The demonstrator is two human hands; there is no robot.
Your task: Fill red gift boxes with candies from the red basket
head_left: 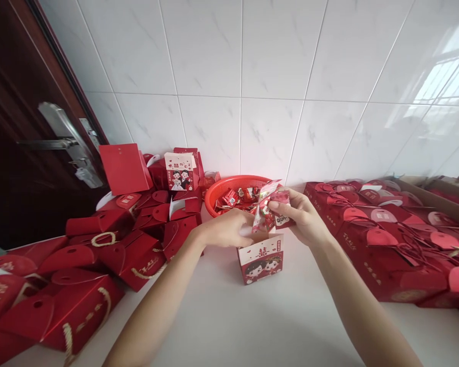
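A small red and white gift box (260, 265), printed with two cartoon figures, stands upright on the white table in front of me. Just above its top, my right hand (304, 216) pinches several wrapped candies (270, 206) in red and white packets. My left hand (229, 228) is at the box's upper left edge, close to the candies. Its fingertips are hidden by the box and the packets, so its grip does not show. Behind both hands sits a red plastic basket (214, 193) with more wrapped candies inside.
Red gift boxes with rope handles (87, 306) are piled on the left, near a dark door (23, 168). Closed red boxes (386, 239) stand in rows on the right, beside a cardboard carton (416, 186). A tiled wall (271, 122) rises behind the table.
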